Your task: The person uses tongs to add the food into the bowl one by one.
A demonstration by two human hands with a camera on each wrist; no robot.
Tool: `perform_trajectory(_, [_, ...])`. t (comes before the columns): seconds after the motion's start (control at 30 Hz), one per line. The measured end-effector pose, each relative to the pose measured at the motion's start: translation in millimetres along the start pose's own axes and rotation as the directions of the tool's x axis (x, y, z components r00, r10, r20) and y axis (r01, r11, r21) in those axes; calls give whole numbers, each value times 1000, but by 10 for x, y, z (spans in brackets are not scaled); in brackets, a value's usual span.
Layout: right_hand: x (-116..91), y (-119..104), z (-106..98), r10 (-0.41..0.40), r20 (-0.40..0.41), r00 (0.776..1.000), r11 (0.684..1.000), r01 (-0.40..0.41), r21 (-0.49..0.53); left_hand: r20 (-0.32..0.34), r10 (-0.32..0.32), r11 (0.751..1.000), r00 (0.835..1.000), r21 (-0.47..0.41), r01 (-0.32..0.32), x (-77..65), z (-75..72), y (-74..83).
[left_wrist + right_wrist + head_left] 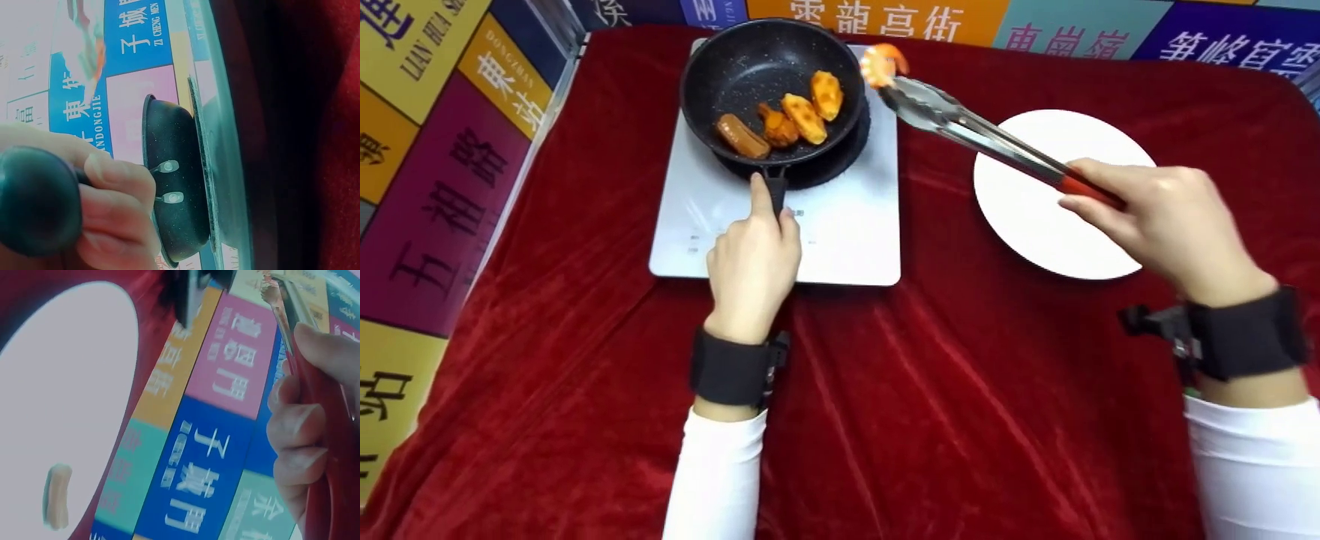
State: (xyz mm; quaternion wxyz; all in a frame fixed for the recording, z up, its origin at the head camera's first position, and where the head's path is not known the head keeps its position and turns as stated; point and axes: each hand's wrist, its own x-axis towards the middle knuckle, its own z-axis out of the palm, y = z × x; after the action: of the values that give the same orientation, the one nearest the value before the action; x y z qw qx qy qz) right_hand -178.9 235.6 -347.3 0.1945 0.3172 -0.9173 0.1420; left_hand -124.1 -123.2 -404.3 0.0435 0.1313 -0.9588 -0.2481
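My left hand [755, 259] grips the black handle [775, 196] of a frying pan [757, 71], its index finger laid along the handle. In the pan lie a sausage [742, 136], a small browned drumstick-like piece [779, 126] and two yellow-brown pieces [804, 118]. My right hand [1166, 214] holds metal tongs [986, 139] by their red grips. An orange, curled shrimp [880, 66] is pinched at the tongs' tips, just right of the pan's rim. Below the tongs is a white plate [1054, 232]; the right wrist view shows a sausage piece [57, 496] on it.
The pan is over a white induction cooker [840, 251], off-centre from its dark ring [840, 165]. A wrinkled red cloth [885, 420] covers the table. Panels with printed characters [457, 180] stand along the left and back edges.
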Motion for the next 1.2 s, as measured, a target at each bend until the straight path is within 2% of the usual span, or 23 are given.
perform_trajectory(0.3, [389,-282,434,55,-45,997,991,-49,124,-6,-2,1000,1000,10,2,19,-15,-13])
perform_trajectory(0.47, [520,-475,628,37,-41,998,987,-30,160,-13,-8,1000,1000,14,8,19,-22,-29])
perform_trajectory(0.67, [662,-740,821,26,-78,997,977,-8,214,-6,-20,1000,1000,18,20,31,-29,-35])
perform_trajectory(0.9, [741,-936,990,65,-100,993,963,-36,268,-13,-23,1000,1000,9,24,28,-15,-32])
perform_trajectory(1.07, [709,-988,1113,113,-94,989,947,-78,311,-26,-10,1000,1000,16,10,16,17,-32])
perform_trajectory(1.2, [687,-992,1187,122,-104,987,943,-83,323,-26,0,1000,1000,23,0,19,29,-24])
